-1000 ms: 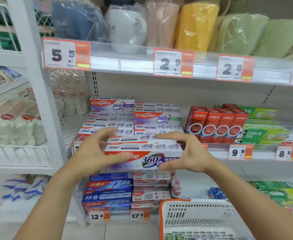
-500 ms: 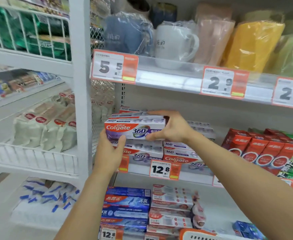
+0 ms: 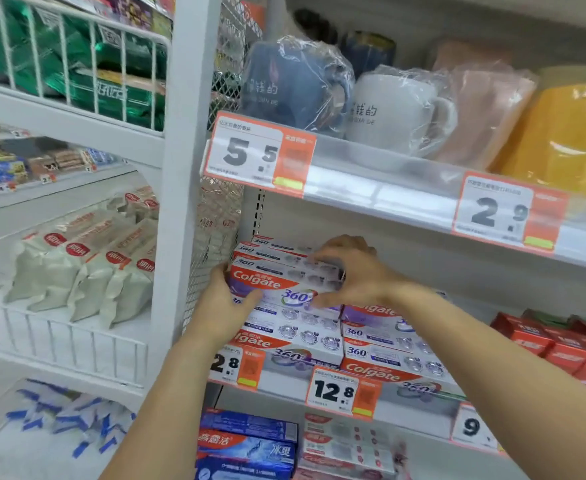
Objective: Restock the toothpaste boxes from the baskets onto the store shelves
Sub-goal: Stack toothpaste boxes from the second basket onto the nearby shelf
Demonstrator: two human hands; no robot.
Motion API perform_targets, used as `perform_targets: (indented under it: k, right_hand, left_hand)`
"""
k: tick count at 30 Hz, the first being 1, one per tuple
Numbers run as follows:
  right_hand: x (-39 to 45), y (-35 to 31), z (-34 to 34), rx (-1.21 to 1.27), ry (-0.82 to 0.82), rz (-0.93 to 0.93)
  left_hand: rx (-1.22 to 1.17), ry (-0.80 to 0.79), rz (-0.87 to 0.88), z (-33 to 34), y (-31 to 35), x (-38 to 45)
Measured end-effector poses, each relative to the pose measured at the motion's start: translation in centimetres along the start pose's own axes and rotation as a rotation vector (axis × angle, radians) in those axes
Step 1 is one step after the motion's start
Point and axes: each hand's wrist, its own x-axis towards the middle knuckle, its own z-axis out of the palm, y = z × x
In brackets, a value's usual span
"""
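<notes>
Wrapped mugs (image 3: 347,98) on upper shelf; white packets (image 3: 87,271) in left wire bin.

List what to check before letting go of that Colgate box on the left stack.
1. Colgate 360 box held at both ends by left hand and right hand: ok.
2. Box lies flat on the left stack: cannot tell, hands cover its ends.
3. Label faces front: ok.
4. Room under the upper shelf: ok.
5. Box lined up with the stack's front edge: cannot tell.
6. 12.8 price tag left uncovered: ok.
</notes>
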Motion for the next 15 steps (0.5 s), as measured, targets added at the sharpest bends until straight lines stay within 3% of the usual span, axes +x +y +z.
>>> perform_targets:
  k: [6, 15]
  right_hand:
    - [1.4, 0.6, -0.9, 0.048, -0.212, 0.038]
    - [1.5, 1.7, -1.3, 0.023, -0.265, 0.117]
  left_hand:
    - [-0.072, -0.089, -0.019, -0.5, -0.7, 1.2]
    - [-0.033, -0.08, 0.005, 0.2, -0.4, 1.5]
